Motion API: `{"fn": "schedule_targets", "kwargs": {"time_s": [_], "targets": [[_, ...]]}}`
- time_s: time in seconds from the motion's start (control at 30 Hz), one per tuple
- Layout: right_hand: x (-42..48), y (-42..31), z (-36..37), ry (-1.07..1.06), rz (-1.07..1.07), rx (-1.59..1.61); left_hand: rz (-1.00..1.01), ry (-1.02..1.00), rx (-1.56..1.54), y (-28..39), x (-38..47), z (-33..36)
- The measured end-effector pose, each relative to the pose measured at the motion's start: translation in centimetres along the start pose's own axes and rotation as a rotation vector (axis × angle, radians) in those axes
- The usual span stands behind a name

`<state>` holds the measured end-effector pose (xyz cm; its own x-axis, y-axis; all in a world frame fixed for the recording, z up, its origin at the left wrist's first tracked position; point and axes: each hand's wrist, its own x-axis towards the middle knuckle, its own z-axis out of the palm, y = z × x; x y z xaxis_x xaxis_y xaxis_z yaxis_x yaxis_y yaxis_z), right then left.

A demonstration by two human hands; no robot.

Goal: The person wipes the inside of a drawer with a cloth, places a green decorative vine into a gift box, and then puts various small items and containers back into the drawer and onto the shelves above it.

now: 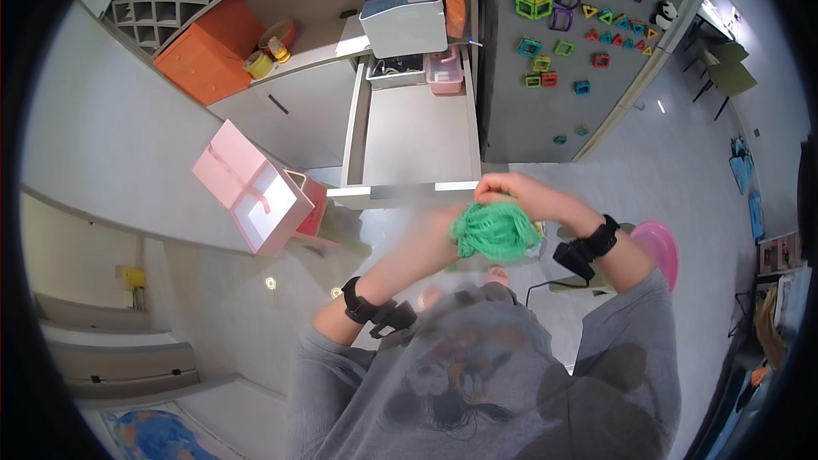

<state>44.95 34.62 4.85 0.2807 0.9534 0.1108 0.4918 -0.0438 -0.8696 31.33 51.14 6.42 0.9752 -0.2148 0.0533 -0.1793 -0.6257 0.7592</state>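
Note:
A bundle of bright green yarn (pixel 495 231) is held up in front of my body, gathered at its left end and rounded out to the right. My left hand (pixel 447 227) grips that gathered end; the yarn covers most of its fingers, and the forearm is blurred. Along the upper edge of the bundle, my right hand (pixel 521 195) has its fingers curled in against the yarn. Just beyond both hands is the front of a pulled-out white drawer (pixel 418 134). At its back sit a grey organizer tray (pixel 397 81) of small items and a pink plastic box (pixel 445 76).
To the left, an open pink gift box (pixel 281 223) rests on a red and pink stool (pixel 313 204). A white printer (pixel 406 29) stands above the drawer. Magnetic tiles (pixel 534 2) cover the grey panel at right. A pink basin (pixel 658 252) is by my right elbow.

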Motion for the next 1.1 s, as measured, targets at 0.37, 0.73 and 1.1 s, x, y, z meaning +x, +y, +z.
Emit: {"fn": "schedule_targets", "kwargs": {"time_s": [0.37,0.73,1.1], "targets": [[-1.1,-0.7,5.4,0.225,0.126,0.271,-0.270,0.227,-0.277,-0.8,1.0,1.4],[0.0,-1.4,5.0,0.373,0.327,0.567,-0.267,-0.152,-0.760,-4.1,-1.0,0.5],[0.2,-0.9,2.1,0.141,0.126,0.694,-0.336,-0.015,-1.170,-2.7,-1.6,-0.8]]}}
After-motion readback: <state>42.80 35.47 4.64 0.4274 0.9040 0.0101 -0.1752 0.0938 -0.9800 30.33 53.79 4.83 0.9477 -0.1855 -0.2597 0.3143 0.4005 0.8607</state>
